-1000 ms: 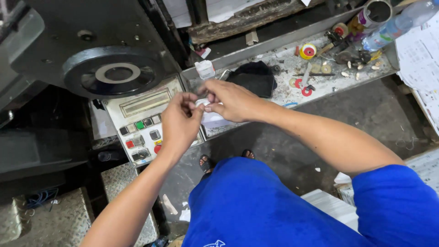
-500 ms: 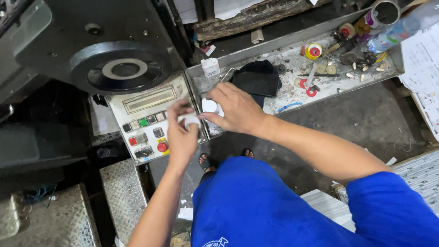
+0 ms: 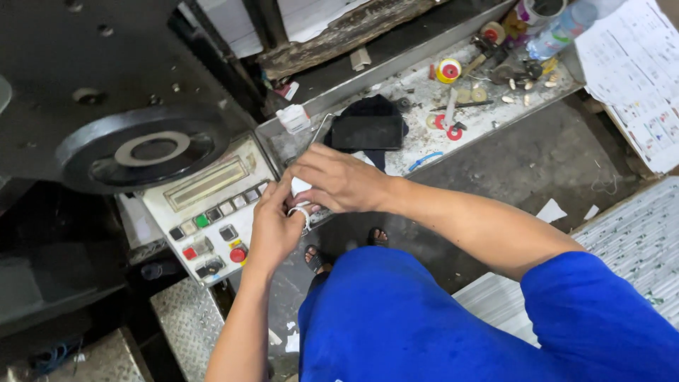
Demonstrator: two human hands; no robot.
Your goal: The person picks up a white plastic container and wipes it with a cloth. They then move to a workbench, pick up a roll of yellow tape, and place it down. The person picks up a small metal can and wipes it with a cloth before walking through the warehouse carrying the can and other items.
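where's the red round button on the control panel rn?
Head view, lower left: the red round button sits at the control panel bottom edge, just left of the left hand.

Both hands, left (image 3: 272, 230); right (image 3: 338, 180), around small white piece (image 3: 300, 187); beside grey control panel (image 3: 205, 212)

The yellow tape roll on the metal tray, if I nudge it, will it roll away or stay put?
The yellow tape roll seems to lie flat on its side on the metal tray, so a nudge would probably slide it, not roll it. It looks small, likely light. The screwdriver and other clutter close by would probably stop it soon.
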